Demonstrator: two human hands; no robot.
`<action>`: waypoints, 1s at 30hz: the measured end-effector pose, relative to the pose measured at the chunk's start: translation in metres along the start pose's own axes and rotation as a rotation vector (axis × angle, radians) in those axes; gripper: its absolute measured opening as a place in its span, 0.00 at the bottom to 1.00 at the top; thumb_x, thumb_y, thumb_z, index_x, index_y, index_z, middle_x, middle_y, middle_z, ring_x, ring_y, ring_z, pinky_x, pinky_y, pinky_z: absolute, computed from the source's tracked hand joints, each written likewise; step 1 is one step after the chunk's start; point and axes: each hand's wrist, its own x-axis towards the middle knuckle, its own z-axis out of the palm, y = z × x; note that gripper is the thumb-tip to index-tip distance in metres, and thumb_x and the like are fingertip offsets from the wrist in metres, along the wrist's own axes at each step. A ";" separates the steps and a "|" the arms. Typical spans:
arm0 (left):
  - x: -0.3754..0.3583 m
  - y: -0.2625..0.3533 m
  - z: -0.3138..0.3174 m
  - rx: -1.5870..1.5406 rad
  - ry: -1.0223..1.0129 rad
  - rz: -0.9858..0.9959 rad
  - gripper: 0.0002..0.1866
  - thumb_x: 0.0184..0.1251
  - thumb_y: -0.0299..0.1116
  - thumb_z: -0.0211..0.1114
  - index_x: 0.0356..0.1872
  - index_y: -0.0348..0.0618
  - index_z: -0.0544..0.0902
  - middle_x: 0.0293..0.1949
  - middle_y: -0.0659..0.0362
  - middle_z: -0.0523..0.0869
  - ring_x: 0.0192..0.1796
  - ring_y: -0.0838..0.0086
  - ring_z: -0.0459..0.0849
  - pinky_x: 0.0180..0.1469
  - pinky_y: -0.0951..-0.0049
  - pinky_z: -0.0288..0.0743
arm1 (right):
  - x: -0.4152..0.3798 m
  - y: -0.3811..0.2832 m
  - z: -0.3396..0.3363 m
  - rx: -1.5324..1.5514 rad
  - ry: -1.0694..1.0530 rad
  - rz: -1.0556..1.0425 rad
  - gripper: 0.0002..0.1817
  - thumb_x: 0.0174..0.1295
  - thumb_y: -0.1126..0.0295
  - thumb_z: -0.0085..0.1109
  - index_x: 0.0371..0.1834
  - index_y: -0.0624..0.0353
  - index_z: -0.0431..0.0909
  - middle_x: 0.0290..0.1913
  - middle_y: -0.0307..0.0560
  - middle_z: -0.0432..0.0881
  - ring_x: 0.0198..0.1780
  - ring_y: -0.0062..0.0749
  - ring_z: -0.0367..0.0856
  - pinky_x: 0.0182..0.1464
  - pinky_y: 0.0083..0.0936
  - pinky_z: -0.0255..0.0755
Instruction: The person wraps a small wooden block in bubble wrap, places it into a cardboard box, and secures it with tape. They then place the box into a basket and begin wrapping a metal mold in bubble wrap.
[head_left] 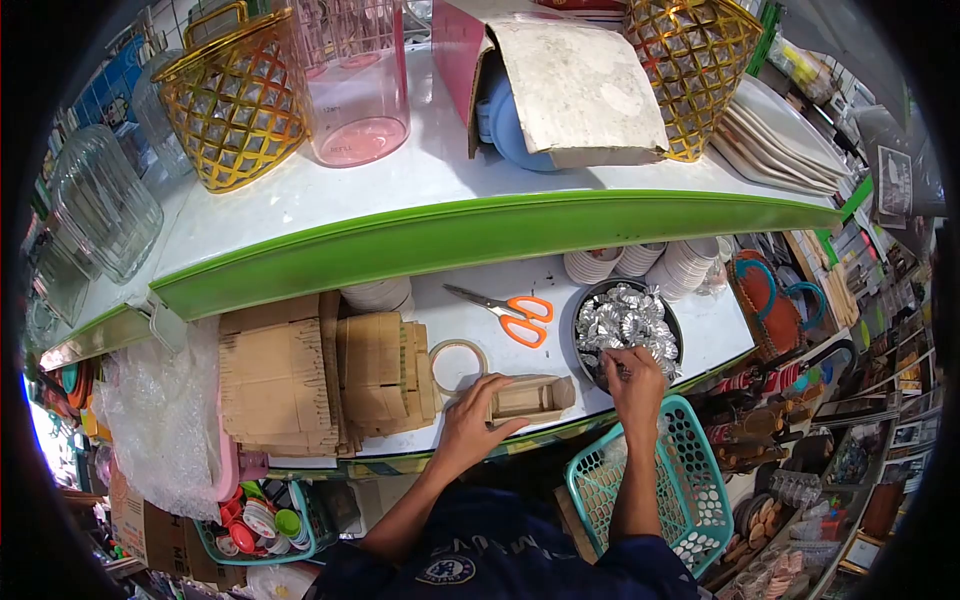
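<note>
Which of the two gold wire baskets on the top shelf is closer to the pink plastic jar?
The left gold basket: it stands right beside the pink jar. The right gold basket is past the cardboard box.

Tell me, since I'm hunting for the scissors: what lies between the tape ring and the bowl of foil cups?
The orange-handled scissors lie on the white shelf between the tape ring and the bowl of foil cups, seen in the head view.
</note>
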 end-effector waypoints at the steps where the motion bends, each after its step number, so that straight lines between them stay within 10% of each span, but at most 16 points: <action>1: 0.000 0.000 0.000 0.000 0.007 0.007 0.32 0.60 0.46 0.77 0.62 0.43 0.76 0.60 0.52 0.81 0.61 0.54 0.83 0.61 0.58 0.77 | 0.000 -0.001 -0.001 0.040 0.002 0.031 0.07 0.58 0.69 0.71 0.38 0.58 0.90 0.33 0.49 0.84 0.36 0.48 0.84 0.41 0.39 0.76; 11: 0.001 0.000 0.000 0.020 0.023 0.037 0.33 0.59 0.47 0.77 0.62 0.42 0.77 0.60 0.52 0.81 0.60 0.54 0.83 0.60 0.58 0.78 | -0.004 0.018 0.003 0.430 -0.090 0.394 0.07 0.66 0.69 0.67 0.41 0.61 0.89 0.32 0.43 0.90 0.33 0.22 0.87 0.31 0.22 0.72; 19: 0.001 0.004 -0.002 -0.012 -0.019 -0.017 0.34 0.56 0.41 0.80 0.62 0.41 0.77 0.60 0.49 0.81 0.63 0.54 0.81 0.65 0.59 0.74 | -0.006 0.005 -0.007 0.567 -0.109 0.279 0.08 0.66 0.70 0.69 0.46 0.59 0.90 0.31 0.35 0.89 0.24 0.09 0.70 0.27 0.14 0.62; 25: 0.001 0.005 -0.004 -0.022 -0.028 -0.026 0.34 0.56 0.41 0.80 0.62 0.41 0.77 0.60 0.49 0.81 0.64 0.54 0.80 0.65 0.60 0.74 | -0.020 -0.025 0.003 0.539 -0.041 0.114 0.09 0.64 0.72 0.70 0.46 0.58 0.90 0.31 0.40 0.88 0.25 0.13 0.73 0.28 0.17 0.65; 30: 0.002 0.000 -0.001 0.024 0.010 0.046 0.34 0.59 0.47 0.78 0.62 0.42 0.76 0.59 0.51 0.81 0.60 0.54 0.83 0.60 0.57 0.77 | -0.028 -0.056 0.006 0.495 -0.093 -0.242 0.11 0.56 0.78 0.71 0.42 0.57 0.91 0.40 0.45 0.91 0.37 0.37 0.86 0.38 0.26 0.76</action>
